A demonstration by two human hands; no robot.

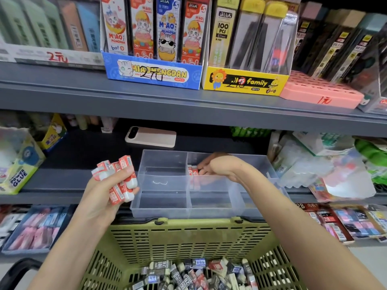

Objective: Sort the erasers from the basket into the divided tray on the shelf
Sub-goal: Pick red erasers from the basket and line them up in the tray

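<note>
- Head view: the left hand (109, 185) is raised just left of the divided tray (163, 206), its grip clamped round a bundle of erasers (123, 178), red-and-white sleeved, fanned out at different angles above the fingers.
- The right hand (213, 166) reaches down into the tray's back row, in the compartment just right of the center divider.
- Its grip is closed, fingertips pinching an upright eraser (196, 171) that stands beside another one of the same red-and-white kind, close against that divider.
- The tray is clear plastic and sits at the front edge of the dark shelf (83, 155); the compartments seen in front and to the left hold nothing.
- Below the tray, a green slotted basket (188, 233) touches the shelf's edge; a loose heap of erasers (188, 275), mostly black-sleeved "2B" ones with a few red-sleeved, covers its bottom.
- A phone (150, 136) in a pale case lies flat on the shelf behind the tray.
- On the upper shelf stand a blue display box (152, 74) and a yellow display box (245, 82), side by side.
</note>
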